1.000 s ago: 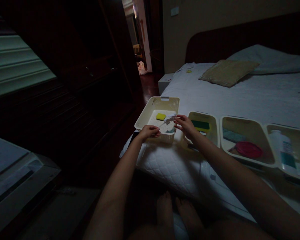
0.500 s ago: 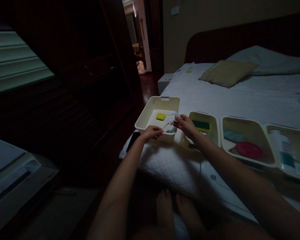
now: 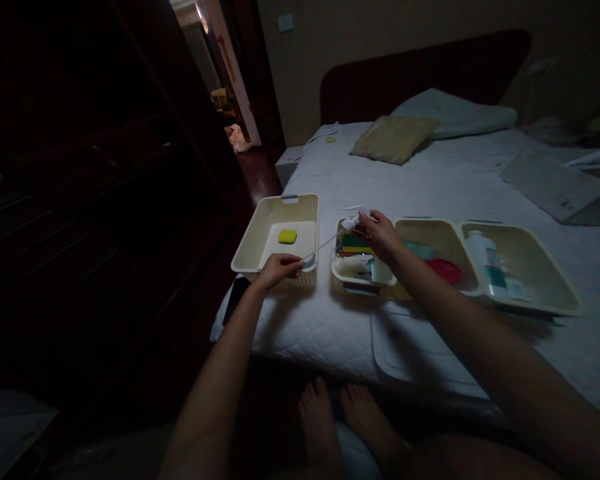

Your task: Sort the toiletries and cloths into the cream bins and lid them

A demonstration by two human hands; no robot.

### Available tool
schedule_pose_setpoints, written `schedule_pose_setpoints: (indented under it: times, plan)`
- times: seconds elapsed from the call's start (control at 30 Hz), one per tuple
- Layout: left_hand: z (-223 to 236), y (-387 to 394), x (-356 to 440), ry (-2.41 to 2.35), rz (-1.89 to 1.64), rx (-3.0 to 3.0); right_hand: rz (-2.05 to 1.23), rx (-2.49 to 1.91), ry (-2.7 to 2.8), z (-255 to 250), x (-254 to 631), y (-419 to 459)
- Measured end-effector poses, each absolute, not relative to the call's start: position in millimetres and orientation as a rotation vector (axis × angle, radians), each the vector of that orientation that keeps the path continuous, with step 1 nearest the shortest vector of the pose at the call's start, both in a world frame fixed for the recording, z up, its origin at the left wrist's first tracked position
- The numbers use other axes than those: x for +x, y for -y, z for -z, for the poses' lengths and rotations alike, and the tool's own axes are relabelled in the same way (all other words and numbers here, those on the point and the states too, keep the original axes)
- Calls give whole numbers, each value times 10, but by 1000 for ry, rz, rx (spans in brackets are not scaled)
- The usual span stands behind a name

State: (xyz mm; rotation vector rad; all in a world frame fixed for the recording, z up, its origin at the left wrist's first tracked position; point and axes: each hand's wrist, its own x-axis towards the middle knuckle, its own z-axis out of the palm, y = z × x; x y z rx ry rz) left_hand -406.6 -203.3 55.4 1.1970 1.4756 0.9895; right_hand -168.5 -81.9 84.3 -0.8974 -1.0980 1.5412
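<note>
- The left hand point(image 3: 280, 269) pinches the lower end of a thin, pale tube point(image 3: 325, 244) between its fingertips; the right hand point(image 3: 379, 233) grips the white plastic pump head point(image 3: 351, 223) at its upper end, so the tube slants across the gap between the hands.
- Under both hands spreads a bed with a white, quilted cover point(image 3: 320, 173), dim and shadowed along its near edge.
- Just beyond the left hand sits a cream, perforated plastic basket point(image 3: 305, 208) with a small yellow rectangular sponge point(image 3: 287, 237) inside.
- Below the right hand is a smaller cream plastic bin point(image 3: 363, 283); right of that hand, another bin holds a red, rounded item point(image 3: 445, 270), and a third a white bottle with a green band point(image 3: 493, 267).
- Nearer the body than the right hand, a pale, flat, round-cornered panel point(image 3: 420, 347) lies on the cover.
- Far beyond the right hand are a beige square cushion point(image 3: 395, 139) and a dark wooden headboard point(image 3: 420, 80).
- Well left of the left hand, dark wooden furniture point(image 3: 105, 200) fills the gloom.
</note>
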Motion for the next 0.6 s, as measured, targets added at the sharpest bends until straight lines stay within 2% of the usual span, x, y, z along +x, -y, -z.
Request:
schedule_pose_setpoints:
  times: [0.13,0.27,0.6]
  plan:
    - [-665,1887,-3900,-1501,-864,1423,-1527,-899,1112,-941,-1448,788]
    - [-819,1769,-3543,-1537,-534,1883,-1480,-917,1192,-1059,-1229,747]
    - [-1378,1497,-2128,-1468,189,2651,-1358,-1082,1194,-1043,-16,680]
